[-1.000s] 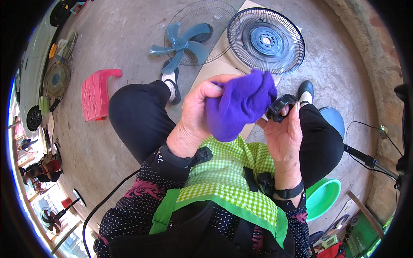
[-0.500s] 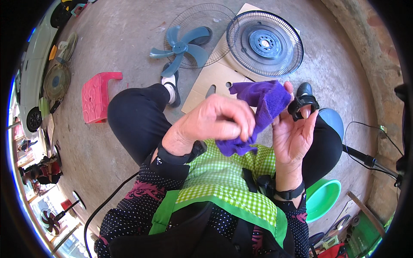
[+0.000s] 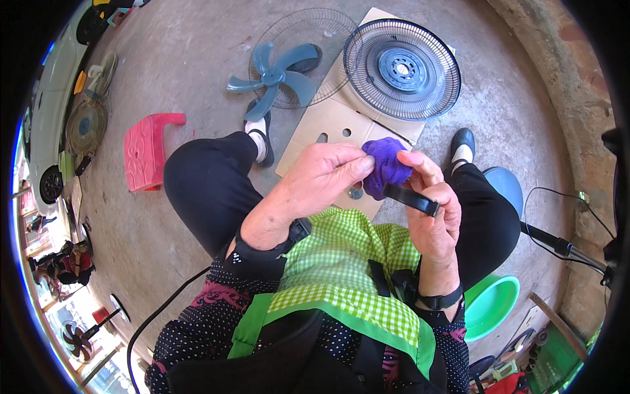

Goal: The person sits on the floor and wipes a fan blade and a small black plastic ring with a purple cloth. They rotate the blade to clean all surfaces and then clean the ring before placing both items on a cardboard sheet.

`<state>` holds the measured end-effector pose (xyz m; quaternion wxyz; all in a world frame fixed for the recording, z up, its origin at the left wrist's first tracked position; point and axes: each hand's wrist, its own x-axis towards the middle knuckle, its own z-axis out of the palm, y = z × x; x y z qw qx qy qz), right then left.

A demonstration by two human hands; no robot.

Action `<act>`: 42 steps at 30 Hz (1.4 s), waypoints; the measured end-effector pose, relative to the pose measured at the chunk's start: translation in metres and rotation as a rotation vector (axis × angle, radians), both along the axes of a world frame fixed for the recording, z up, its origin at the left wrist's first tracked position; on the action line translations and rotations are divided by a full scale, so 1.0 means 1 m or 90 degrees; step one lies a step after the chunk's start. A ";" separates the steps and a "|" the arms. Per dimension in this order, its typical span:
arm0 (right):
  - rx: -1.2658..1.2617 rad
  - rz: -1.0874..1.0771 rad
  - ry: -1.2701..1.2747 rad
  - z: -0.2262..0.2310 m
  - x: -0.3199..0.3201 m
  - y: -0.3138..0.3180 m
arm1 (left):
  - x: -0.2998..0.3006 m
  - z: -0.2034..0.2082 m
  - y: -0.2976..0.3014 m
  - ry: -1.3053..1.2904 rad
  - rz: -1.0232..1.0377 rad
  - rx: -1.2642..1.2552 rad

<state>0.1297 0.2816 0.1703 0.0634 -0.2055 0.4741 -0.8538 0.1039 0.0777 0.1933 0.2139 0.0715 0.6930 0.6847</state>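
Left hand: the left hand (image 3: 321,180) was closed in a pinch, its fingertips pressed on the purple cloth (image 3: 384,167).
Right hand: the right hand (image 3: 436,213) was wrapped around a black ring-shaped part (image 3: 411,199), the thumb laid against the cloth.
Cloth: one bunched purple cloth was held between both hands, above the lap and touching the black part.
Cardboard: one flattened tan cardboard sheet (image 3: 328,121) with round holes was laid on the concrete floor (image 3: 184,65), ahead of the knees.
Fan parts: two wire grilles were counted, one bare (image 3: 302,33) and one with a blue-grey centre (image 3: 401,69) resting on the cardboard; one blue blade set (image 3: 272,77) was lying beside them.
Stool: one pink plastic stool (image 3: 147,157) was seen to the left.
Basins: one green basin (image 3: 492,305) was seen at lower right, one blue basin (image 3: 505,187) behind the right knee.
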 end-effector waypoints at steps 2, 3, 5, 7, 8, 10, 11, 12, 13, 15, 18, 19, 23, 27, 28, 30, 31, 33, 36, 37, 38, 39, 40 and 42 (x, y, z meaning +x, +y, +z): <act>0.005 0.004 -0.015 0.000 0.001 -0.001 | 0.001 0.005 -0.005 -0.002 -0.006 -0.071; 0.005 0.015 -0.011 -0.001 0.001 -0.001 | 0.001 0.006 -0.006 -0.011 -0.010 -0.096; 0.029 0.008 0.012 -0.002 0.000 -0.002 | 0.001 0.006 -0.006 -0.026 0.013 -0.103; 0.052 -0.008 0.026 -0.003 -0.001 -0.002 | 0.001 0.005 -0.004 -0.034 0.043 -0.061; 0.060 -0.013 0.033 -0.003 -0.001 -0.002 | 0.001 0.003 -0.002 -0.048 0.060 -0.021; 0.078 -0.037 0.046 -0.003 0.000 -0.002 | 0.002 -0.002 0.004 -0.074 0.093 0.060; 0.083 -0.050 0.043 -0.003 0.001 -0.002 | 0.002 -0.004 0.006 -0.103 0.095 0.075; 0.099 -0.056 0.045 -0.003 0.002 -0.002 | 0.003 -0.005 0.008 -0.132 0.098 0.090; 0.115 -0.065 0.038 -0.003 0.003 -0.003 | 0.004 -0.007 0.012 -0.166 0.115 0.087; 0.114 -0.067 0.041 -0.003 0.004 -0.004 | 0.005 -0.013 0.021 -0.141 0.089 0.148; 0.119 -0.047 0.081 -0.004 0.005 -0.004 | 0.004 -0.018 0.024 -0.142 0.060 0.143; 0.120 -0.052 0.077 -0.005 0.005 -0.005 | 0.003 -0.019 0.023 -0.154 0.049 0.133; 0.135 -0.087 0.058 -0.005 0.006 -0.004 | 0.001 -0.018 0.015 -0.024 -0.037 -0.134; 0.140 -0.137 0.091 -0.004 0.004 -0.003 | 0.006 -0.013 0.010 0.183 0.027 -0.289; 0.128 -0.155 0.084 -0.004 0.003 -0.003 | 0.006 -0.011 0.009 0.182 0.045 -0.327; 0.141 -0.193 0.095 -0.004 0.000 -0.001 | 0.006 -0.009 0.006 0.140 0.100 -0.256; 0.140 -0.196 0.074 -0.005 -0.001 -0.001 | 0.005 -0.008 0.005 0.099 0.137 -0.146; 0.136 -0.210 0.036 -0.005 -0.001 -0.001 | 0.003 -0.006 0.002 0.010 0.209 0.077; -0.022 -0.184 -0.067 -0.006 0.000 0.001 | 0.000 -0.002 -0.002 -0.087 0.320 0.425; -0.054 -0.184 -0.103 -0.006 0.000 0.003 | 0.000 -0.001 -0.004 -0.104 0.345 0.514; -0.117 -0.182 -0.098 -0.007 0.000 0.003 | 0.000 0.000 -0.009 -0.115 0.327 0.556; -0.111 -0.202 -0.140 -0.006 0.000 0.004 | 0.001 0.002 -0.016 -0.151 0.300 0.611; -0.122 -0.203 -0.168 -0.006 0.000 0.005 | 0.001 0.002 -0.022 -0.128 0.268 0.633; -0.105 -0.203 -0.179 -0.007 0.000 0.005 | 0.004 0.003 -0.032 -0.054 0.220 0.679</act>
